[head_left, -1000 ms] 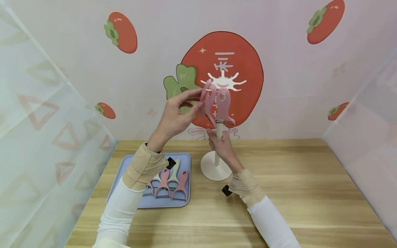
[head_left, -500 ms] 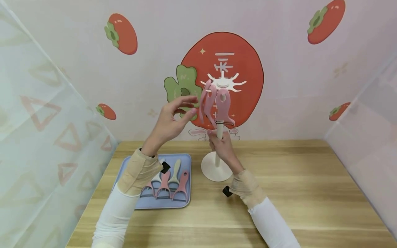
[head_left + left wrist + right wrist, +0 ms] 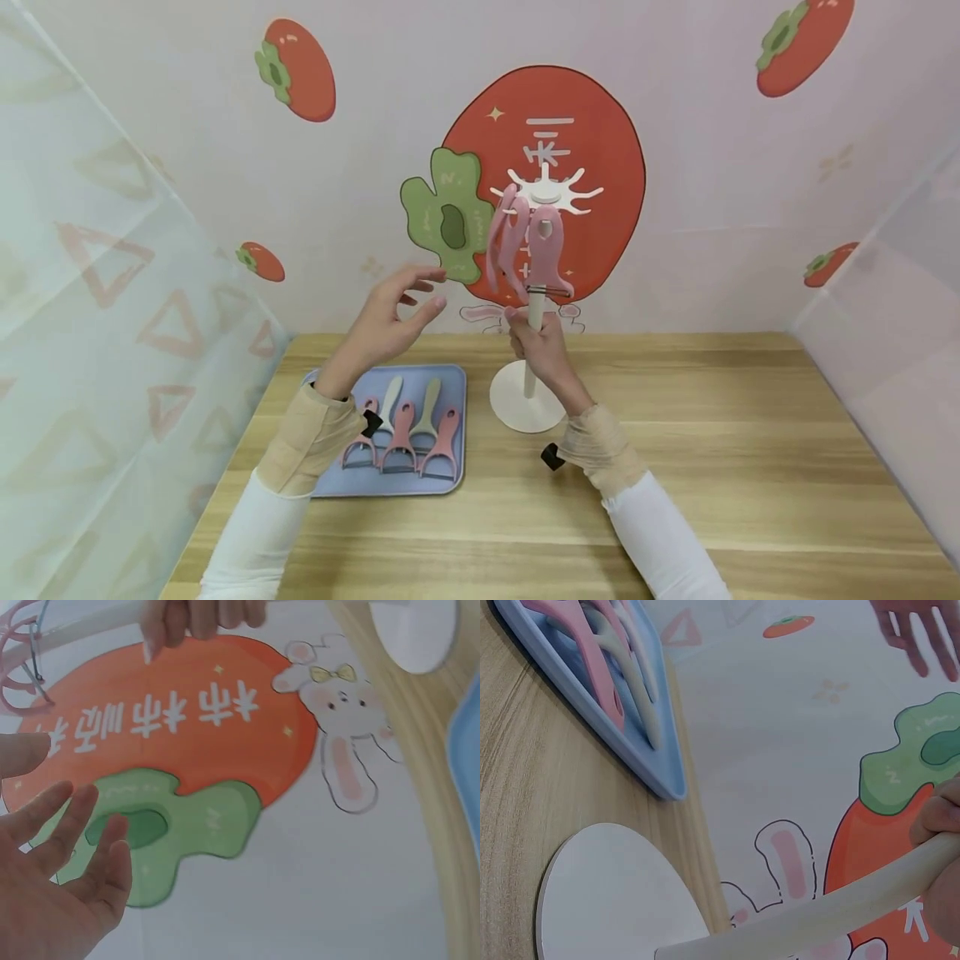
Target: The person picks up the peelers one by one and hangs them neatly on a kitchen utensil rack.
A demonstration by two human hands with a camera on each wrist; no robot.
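Observation:
My right hand (image 3: 542, 346) grips the white post of a display stand (image 3: 546, 197) whose top spreads into several hooked arms. Three pink peelers hang from its left and front arms; the front peeler (image 3: 547, 246) shows its blade facing down. My left hand (image 3: 386, 321) is in the air left of the hanging peelers, fingers loosely bent and holding nothing. In the left wrist view the left hand (image 3: 67, 862) is apart from everything, with pink peelers (image 3: 22, 667) at the top left corner. The right wrist view shows fingers (image 3: 939, 814) wrapped round the post (image 3: 817, 919).
A blue tray (image 3: 456, 392) on the wooden table (image 3: 675, 467) holds several pink and pale peelers, including a pink peeler (image 3: 442, 442) at its right. The stand's round white base (image 3: 517, 408) sits right of the tray. A patterned wall rises behind.
My left hand has let go of the leftmost hanging peeler and moved left and down, away from the stand. The right hand keeps its grip on the post.

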